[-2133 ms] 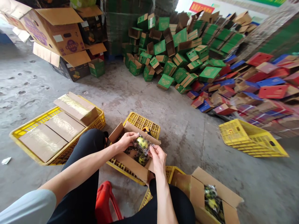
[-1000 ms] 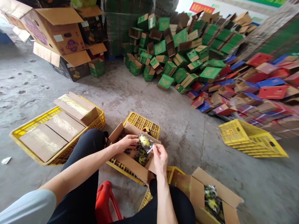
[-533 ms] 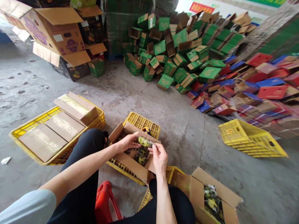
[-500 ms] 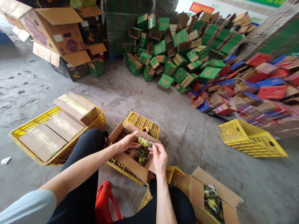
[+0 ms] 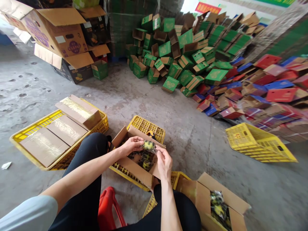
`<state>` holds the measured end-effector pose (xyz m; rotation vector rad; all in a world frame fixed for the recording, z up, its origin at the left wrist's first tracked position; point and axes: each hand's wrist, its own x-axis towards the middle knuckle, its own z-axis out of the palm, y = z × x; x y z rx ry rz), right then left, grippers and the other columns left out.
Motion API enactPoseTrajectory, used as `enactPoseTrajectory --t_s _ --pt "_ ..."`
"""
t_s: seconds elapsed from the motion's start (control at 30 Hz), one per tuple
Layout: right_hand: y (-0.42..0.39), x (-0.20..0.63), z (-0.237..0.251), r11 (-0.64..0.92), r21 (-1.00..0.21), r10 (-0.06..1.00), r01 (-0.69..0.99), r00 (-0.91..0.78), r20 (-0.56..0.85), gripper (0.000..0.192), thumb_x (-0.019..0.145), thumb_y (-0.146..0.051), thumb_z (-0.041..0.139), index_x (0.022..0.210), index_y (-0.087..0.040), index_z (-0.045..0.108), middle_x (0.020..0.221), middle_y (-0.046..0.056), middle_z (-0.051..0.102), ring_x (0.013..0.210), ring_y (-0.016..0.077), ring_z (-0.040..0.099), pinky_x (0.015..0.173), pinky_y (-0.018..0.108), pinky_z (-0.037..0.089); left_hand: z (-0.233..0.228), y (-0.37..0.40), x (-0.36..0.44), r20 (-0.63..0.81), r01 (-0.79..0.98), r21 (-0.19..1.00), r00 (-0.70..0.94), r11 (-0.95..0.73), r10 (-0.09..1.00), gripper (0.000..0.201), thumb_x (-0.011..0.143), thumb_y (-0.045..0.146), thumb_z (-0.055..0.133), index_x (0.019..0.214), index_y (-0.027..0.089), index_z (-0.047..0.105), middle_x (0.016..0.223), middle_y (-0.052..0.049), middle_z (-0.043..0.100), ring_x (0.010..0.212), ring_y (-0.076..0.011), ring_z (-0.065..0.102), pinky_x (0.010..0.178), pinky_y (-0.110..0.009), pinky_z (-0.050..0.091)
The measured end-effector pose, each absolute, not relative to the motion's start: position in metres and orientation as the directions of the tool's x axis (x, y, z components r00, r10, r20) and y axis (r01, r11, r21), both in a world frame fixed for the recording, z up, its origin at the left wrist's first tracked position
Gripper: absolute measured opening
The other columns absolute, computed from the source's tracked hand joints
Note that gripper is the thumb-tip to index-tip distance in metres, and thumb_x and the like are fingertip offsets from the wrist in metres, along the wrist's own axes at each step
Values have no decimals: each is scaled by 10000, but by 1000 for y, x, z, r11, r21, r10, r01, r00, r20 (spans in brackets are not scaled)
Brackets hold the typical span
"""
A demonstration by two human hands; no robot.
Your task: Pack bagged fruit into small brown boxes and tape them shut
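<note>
Between my two hands is a yellow-green item with dark patches in a clear plastic wrapper point(image 5: 149, 146); its exact kind I cannot make out. My left hand point(image 5: 132, 144) pinches one end of the wrapper, and my right hand point(image 5: 164, 162) pinches the other. Right below them stands an open cardboard box point(image 5: 135, 169) holding similar wrapped items point(image 5: 146, 162), partly hidden by my hands. That box rests on a yellow plastic crate point(image 5: 131, 180). At my right knee, a second open cardboard box point(image 5: 203, 200) contains more wrapped yellow-green items point(image 5: 219, 208).
On my left, a yellow crate point(image 5: 104, 122) carries three taped cardboard boxes point(image 5: 67, 129). A red stool point(image 5: 107, 205) shows under me. Another yellow crate point(image 5: 260, 144) lies to the right. Heaps of green boxes point(image 5: 173, 80) and red-and-blue boxes point(image 5: 280, 95) fill the background.
The fingers of my left hand have closed onto the wrapper's left end, where they were spread before. My right hand keeps its pinch, and the wrapped item is held more level.
</note>
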<state>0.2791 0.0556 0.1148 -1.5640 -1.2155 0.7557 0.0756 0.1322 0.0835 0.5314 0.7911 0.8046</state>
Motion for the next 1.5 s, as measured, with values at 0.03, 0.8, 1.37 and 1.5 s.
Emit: enactPoseTrajectory --t_s 0.03,0.8,1.37,1.5 --pt "55 279 115 -21 -945 948 327 307 85 283 913 -430 608 1003 -220 775 1259 124 777 1178 293 735 1009 429 603 83 132 75 -405 -428 688 443 586 799 479 637 318 1005 961 144 698 964 -66 745 813 -155 723 817 -297 595" --pt "57 285 110 -88 -968 954 236 299 -14 317 789 -448 771 994 -210 728 921 57 778 825 229 746 829 371 620 76 130 80 -187 -443 785 497 433 847 625 568 86 859 1175 175 741 1132 -76 740 951 -180 677 854 -268 490" --pt "56 280 113 73 -953 966 295 217 141 226 890 -471 708 888 -245 707 984 69 739 1137 295 720 960 410 591 83 126 78 -479 -311 671 513 674 713 492 805 487 868 1175 184 753 1228 -128 743 1095 -270 723 899 -330 586" --pt "56 277 118 65 -964 970 259 210 122 219 874 -463 727 878 -245 711 1008 77 727 1252 317 664 990 426 584 74 129 78 -550 -233 587 587 775 593 455 776 448 892 1100 166 740 1037 -119 787 863 -269 778 772 -338 622"
